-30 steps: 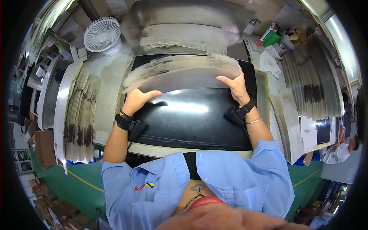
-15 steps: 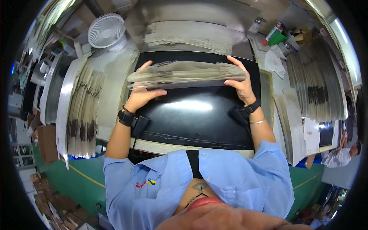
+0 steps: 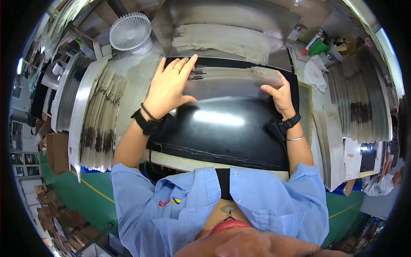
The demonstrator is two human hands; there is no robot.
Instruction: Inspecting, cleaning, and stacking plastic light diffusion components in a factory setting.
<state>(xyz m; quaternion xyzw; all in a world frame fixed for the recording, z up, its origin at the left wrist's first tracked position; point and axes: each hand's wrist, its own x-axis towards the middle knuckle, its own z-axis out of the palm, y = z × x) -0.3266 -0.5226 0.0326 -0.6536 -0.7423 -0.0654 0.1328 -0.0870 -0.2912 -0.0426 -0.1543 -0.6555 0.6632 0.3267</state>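
Note:
A bundle of thin, translucent greyish sheets (image 3: 231, 77) lies across the far part of a glossy black mat (image 3: 214, 139). At its left end is my left hand (image 3: 171, 85), fingers stretched out and flat, thumb pointing right. It touches or nearly touches the sheet ends. My right hand (image 3: 281, 96) curls round the bundle's right end, its thumb on the near side and its fingers at the far edge. That end is smeared by motion. Both wrists carry black straps with small black devices.
Beyond the mat, more pale sheets (image 3: 222, 40) lie on a metal surface. Tall sheet stacks stand at left (image 3: 100, 124) and right (image 3: 359, 98). A white fan (image 3: 130, 32) is at the back left, a green container (image 3: 319, 46) and white cloth (image 3: 315, 73) at the back right.
The bundle has come down toward the mat from between both hands. My left hand has let go of its end and flattened against it. My right hand stays at the right end.

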